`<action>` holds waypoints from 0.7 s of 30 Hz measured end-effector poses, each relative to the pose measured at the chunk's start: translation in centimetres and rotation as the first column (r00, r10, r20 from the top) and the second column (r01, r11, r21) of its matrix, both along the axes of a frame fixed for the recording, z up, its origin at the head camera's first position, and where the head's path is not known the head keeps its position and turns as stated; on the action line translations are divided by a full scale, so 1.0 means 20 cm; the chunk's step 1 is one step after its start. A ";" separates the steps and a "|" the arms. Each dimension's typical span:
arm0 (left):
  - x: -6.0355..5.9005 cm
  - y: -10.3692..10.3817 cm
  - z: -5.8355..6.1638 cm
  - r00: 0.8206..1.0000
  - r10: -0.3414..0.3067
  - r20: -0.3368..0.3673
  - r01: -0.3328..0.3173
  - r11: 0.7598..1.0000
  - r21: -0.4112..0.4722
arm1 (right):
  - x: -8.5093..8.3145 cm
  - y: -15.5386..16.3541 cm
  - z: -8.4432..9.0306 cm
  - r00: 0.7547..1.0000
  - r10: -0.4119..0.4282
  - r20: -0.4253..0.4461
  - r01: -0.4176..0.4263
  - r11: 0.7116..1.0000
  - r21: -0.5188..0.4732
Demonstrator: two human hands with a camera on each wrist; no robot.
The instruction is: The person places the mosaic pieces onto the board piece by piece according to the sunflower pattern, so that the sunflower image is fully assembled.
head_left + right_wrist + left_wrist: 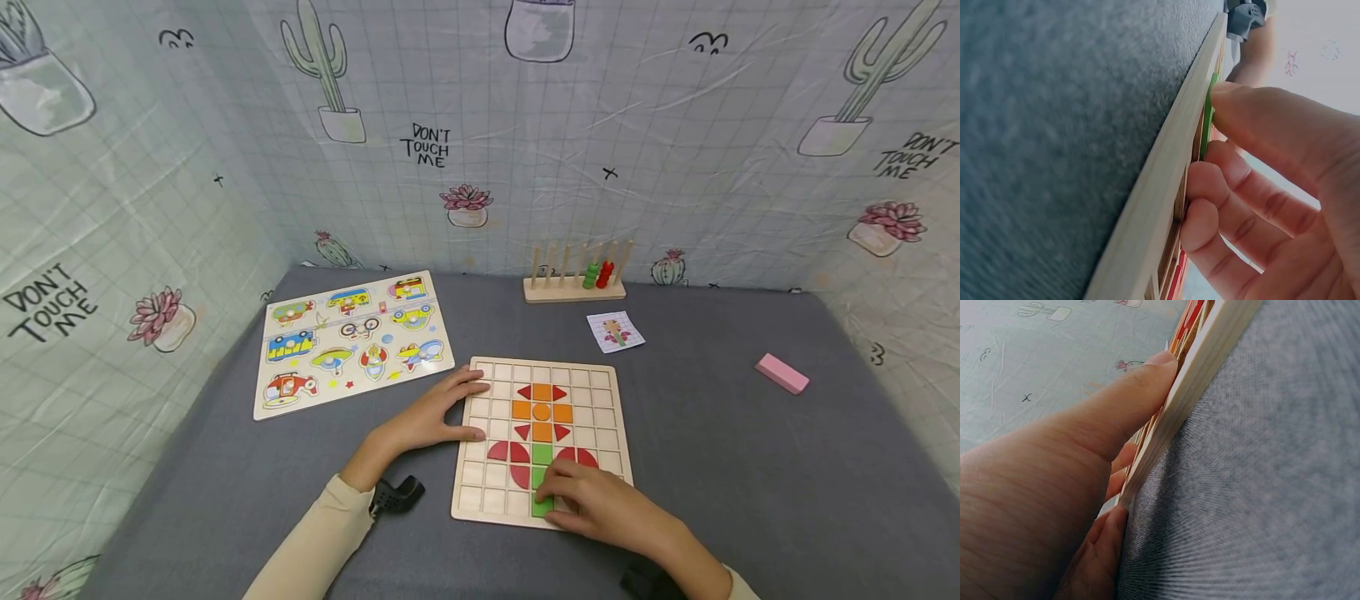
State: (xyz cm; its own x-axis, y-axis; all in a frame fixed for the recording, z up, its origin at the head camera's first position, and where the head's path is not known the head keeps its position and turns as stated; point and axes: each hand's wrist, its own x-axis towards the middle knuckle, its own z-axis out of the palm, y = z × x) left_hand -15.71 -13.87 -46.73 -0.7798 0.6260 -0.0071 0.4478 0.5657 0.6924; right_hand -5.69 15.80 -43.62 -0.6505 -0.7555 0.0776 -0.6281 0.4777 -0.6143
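A square wooden grid board [480, 497] lies on the grey table, bearing orange squares, an orange circle [542, 412], red triangles, red quarter-circles [519, 477] and green squares in a column. My left hand [427, 417] rests on the board's left side; its thumb [1147, 381] lies on the top face in the left wrist view, other fingers along the edge. My right hand [603, 504] is over the lower right part, thumb and index finger pinching a green square tile [1207, 119] at the column's bottom. This hand covers some cells.
A vehicle knob puzzle [352, 342] lies at the left. Behind the board are a small picture card [615, 332] and a wooden peg stand [573, 290] with green and red beads. A pink block [782, 373] sits at the right. Printed cloth walls [517, 167] surround the table.
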 end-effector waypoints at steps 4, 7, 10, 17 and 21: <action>0.00 0.00 0.00 1.000 0.000 -0.001 0.000 1.000 -0.006 | 0.00 0.00 0.00 1.000 -0.003 0.014 0.003 1.000 0.005; 0.00 0.00 0.00 1.000 0.002 0.002 -0.002 1.000 -0.008 | 0.00 0.00 0.01 1.000 -0.003 0.012 0.003 1.000 0.004; 0.00 0.01 0.00 1.000 0.003 0.007 -0.003 1.000 -0.008 | -0.01 0.01 0.01 1.000 0.000 -0.004 0.000 1.000 -0.009; 0.01 0.01 0.01 1.000 -0.003 0.024 0.004 1.000 -0.014 | -0.01 0.03 0.00 0.999 -0.020 -0.046 0.019 0.999 -0.036; 0.01 0.01 0.02 1.000 -0.014 0.021 0.014 1.000 -0.015 | -0.03 0.06 0.01 0.998 -0.065 -0.013 0.064 0.997 -0.035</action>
State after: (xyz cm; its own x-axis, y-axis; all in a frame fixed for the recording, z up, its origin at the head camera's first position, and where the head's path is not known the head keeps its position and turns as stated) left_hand -15.58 -13.75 -46.43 -0.7703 0.6368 -0.0327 0.4415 0.5697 0.6932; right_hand -6.30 17.00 -43.40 -0.6965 -0.7087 0.1125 -0.6053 0.4961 -0.6224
